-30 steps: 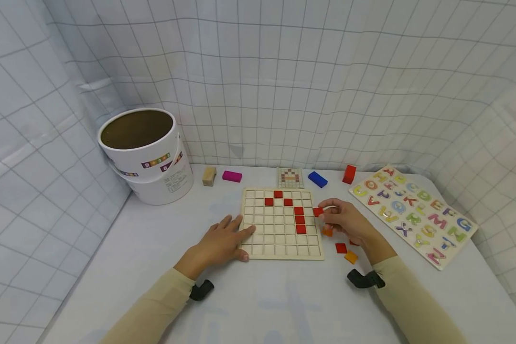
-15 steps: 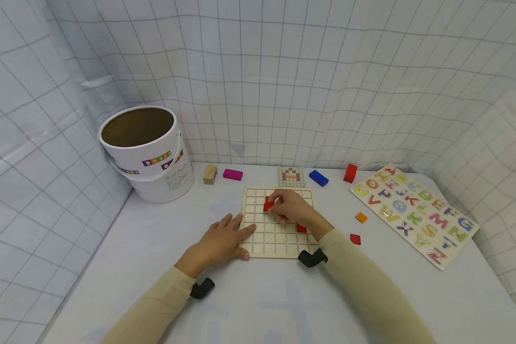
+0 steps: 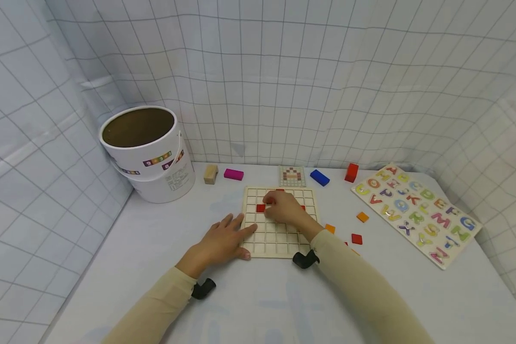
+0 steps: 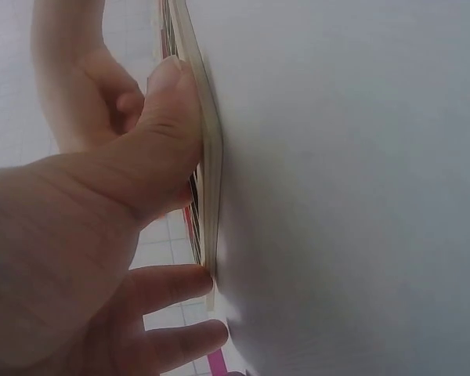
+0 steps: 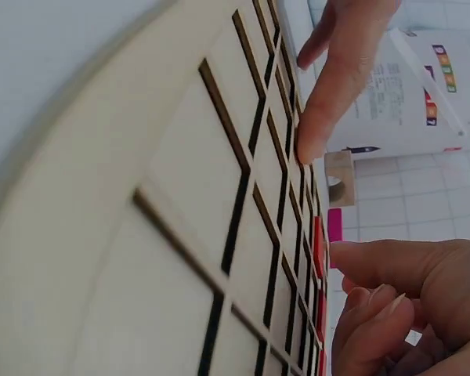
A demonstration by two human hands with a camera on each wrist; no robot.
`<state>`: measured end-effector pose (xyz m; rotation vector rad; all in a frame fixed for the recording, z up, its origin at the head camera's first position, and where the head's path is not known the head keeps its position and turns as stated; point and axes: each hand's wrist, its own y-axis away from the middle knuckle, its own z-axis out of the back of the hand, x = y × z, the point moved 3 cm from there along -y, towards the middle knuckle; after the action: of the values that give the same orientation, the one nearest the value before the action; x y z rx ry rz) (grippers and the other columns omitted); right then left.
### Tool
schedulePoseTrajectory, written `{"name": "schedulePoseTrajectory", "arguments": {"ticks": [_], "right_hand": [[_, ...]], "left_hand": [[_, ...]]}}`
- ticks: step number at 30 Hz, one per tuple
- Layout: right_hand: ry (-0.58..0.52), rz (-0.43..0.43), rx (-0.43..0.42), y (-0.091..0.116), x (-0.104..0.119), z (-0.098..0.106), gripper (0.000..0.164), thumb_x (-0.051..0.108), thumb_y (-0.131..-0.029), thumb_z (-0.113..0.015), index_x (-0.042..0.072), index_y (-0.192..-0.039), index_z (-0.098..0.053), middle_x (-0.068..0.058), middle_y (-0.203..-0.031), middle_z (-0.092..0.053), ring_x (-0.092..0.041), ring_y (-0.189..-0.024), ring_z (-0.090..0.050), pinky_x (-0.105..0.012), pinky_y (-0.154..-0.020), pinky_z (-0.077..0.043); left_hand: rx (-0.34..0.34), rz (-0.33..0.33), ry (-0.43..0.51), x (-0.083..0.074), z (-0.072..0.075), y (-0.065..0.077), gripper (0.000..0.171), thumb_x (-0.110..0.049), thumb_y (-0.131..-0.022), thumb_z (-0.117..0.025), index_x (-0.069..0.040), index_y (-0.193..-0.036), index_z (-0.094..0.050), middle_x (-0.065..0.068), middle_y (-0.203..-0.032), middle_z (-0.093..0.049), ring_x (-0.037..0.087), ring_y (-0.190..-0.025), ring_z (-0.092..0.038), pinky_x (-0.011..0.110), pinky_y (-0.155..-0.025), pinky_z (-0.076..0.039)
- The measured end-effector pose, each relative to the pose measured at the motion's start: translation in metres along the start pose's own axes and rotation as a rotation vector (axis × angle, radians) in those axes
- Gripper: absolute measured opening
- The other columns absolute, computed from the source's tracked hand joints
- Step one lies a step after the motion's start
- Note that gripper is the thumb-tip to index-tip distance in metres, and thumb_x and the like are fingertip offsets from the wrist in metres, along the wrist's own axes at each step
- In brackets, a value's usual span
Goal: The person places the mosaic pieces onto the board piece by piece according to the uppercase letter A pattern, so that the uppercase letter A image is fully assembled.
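A pale wooden grid board [image 3: 259, 242] lies on the table. My left hand [image 3: 223, 241] rests at its left side with fingers spread, some of them over the edge. Over the upper part of the board is my right hand [image 3: 284, 209], its fingers bent. A red square tile [image 3: 261, 208] sits in a cell just left of its fingertips. In the right wrist view one straight digit touches this red tile [image 5: 319, 244], while the other fingers curl behind. Another red tile [image 3: 280, 190] shows at the top row; my right hand and forearm hide much of the board's right part.
Loose red [image 3: 357, 239] and orange tiles [image 3: 362, 217] lie to the right. Behind the board are a pattern card [image 3: 292, 177] and several blocks, including a blue block [image 3: 319, 177]. A white bucket [image 3: 163, 179] stands at left, an alphabet board [image 3: 417, 215] at right.
My right hand has carried a red tile from the board's right side to its upper left, where the tile now lies in a cell. My left hand has stayed in place.
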<state>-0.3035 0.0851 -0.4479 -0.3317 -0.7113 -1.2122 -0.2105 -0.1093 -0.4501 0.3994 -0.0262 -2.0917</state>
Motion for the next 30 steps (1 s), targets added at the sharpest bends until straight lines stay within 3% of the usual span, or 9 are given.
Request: {"name": "schedulePoseTrajectory", "arguments": {"ticks": [4, 8, 11, 17, 26, 30], "right_hand": [[-0.114, 0.013, 0.002, 0.032, -0.017, 0.025, 0.042, 0.017, -0.091, -0.074, 0.011, -0.132, -0.065, -0.005, -0.086, -0.061, -0.020, -0.071, -0.054, -0.032, -0.062, -0.044], [-0.203, 0.028, 0.022, 0.071, -0.038, 0.055, 0.054, 0.022, -0.093, -0.074, 0.013, -0.143, -0.056, -0.007, -0.096, -0.060, -0.023, -0.082, -0.057, -0.034, -0.067, -0.047], [-0.254, -0.004, 0.030, 0.099, -0.061, 0.073, 0.054, 0.022, -0.095, -0.073, 0.014, -0.144, -0.054, -0.009, -0.106, -0.059, -0.027, -0.092, -0.059, -0.037, -0.075, -0.052], [-0.244, -0.099, 0.000, 0.146, -0.108, 0.096, 0.052, 0.022, -0.095, -0.073, 0.011, -0.143, -0.055, -0.015, -0.119, -0.060, -0.030, -0.092, -0.060, -0.038, -0.078, -0.055], [-0.177, -0.167, -0.052, 0.178, -0.150, 0.106, 0.053, 0.023, -0.095, -0.073, 0.007, -0.142, -0.055, -0.018, -0.126, -0.059, -0.027, -0.090, -0.058, -0.031, -0.064, -0.051], [-0.076, -0.160, -0.088, 0.179, -0.159, 0.103, 0.051, 0.020, -0.094, -0.072, 0.007, -0.142, -0.057, -0.016, -0.124, -0.060, -0.026, -0.093, -0.055, -0.031, -0.071, -0.052]], "left_hand": [[0.012, 0.004, 0.002, -0.001, 0.000, -0.002, 0.079, -0.052, -0.087, -0.073, -0.025, -0.155, -0.046, 0.022, -0.164, -0.030, 0.053, -0.148, -0.026, 0.070, -0.110, -0.033], [0.007, 0.018, -0.005, -0.001, 0.001, -0.003, 0.080, -0.051, -0.086, -0.074, -0.025, -0.155, -0.046, 0.021, -0.164, -0.031, 0.052, -0.149, -0.024, 0.070, -0.111, -0.031], [-0.005, 0.017, -0.013, -0.001, 0.001, -0.002, 0.080, -0.051, -0.085, -0.075, -0.025, -0.155, -0.046, 0.022, -0.163, -0.032, 0.052, -0.149, -0.024, 0.071, -0.111, -0.031], [-0.001, 0.015, -0.014, -0.001, 0.000, -0.002, 0.080, -0.050, -0.086, -0.075, -0.024, -0.155, -0.046, 0.023, -0.163, -0.032, 0.053, -0.149, -0.025, 0.071, -0.111, -0.029], [0.016, 0.027, -0.009, -0.002, -0.002, -0.002, 0.080, -0.050, -0.086, -0.075, -0.025, -0.156, -0.045, 0.022, -0.164, -0.031, 0.052, -0.149, -0.024, 0.071, -0.112, -0.027], [0.005, 0.029, -0.014, -0.001, -0.002, -0.003, 0.080, -0.050, -0.086, -0.075, -0.025, -0.155, -0.045, 0.021, -0.163, -0.031, 0.051, -0.150, -0.023, 0.071, -0.113, -0.025]]}}
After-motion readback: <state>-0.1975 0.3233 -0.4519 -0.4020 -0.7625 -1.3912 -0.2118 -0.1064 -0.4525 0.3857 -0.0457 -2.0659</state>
